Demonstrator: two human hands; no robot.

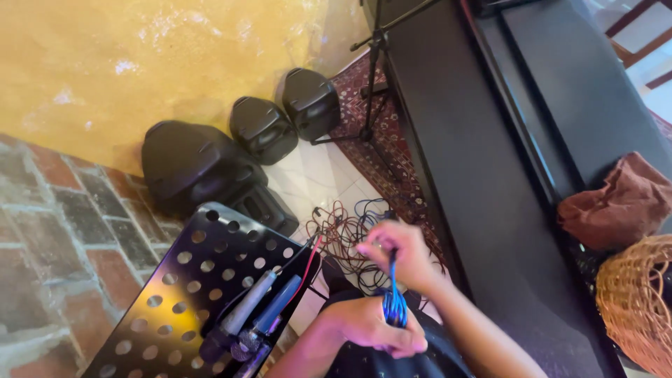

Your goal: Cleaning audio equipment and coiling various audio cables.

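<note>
Left hand: my left hand (371, 325), at the lower middle of the frame, is closed in a fist around a bundle of thin blue cable (394, 306), gripping the gathered loops.
Right hand: my right hand (400, 255), just above the left, has its fingers pressed together, pinching a strand of the same cable that runs straight down into the bundle.
Blue cable: it sits between my two hands, pulled taut and upright from the lower fist to the upper pinch.
Stand: a black perforated metal music stand tray (189, 280) fills the lower left, tilted, just beside my left forearm.
Microphones: two handheld microphones with grey and blue bodies (252, 318) lie side by side on the tray's lower lip.
Floor cables: a tangle of red and black wires (346, 234) lies on the pale tile floor behind my hands.
Speakers: three black rounded speaker cabinets (262, 129) stand along the yellow wall (140, 56) in the upper left.
Right side: a brown woven wicker basket (640, 301) sits at the right edge, below a rust-brown crumpled cloth (619, 199).
</note>
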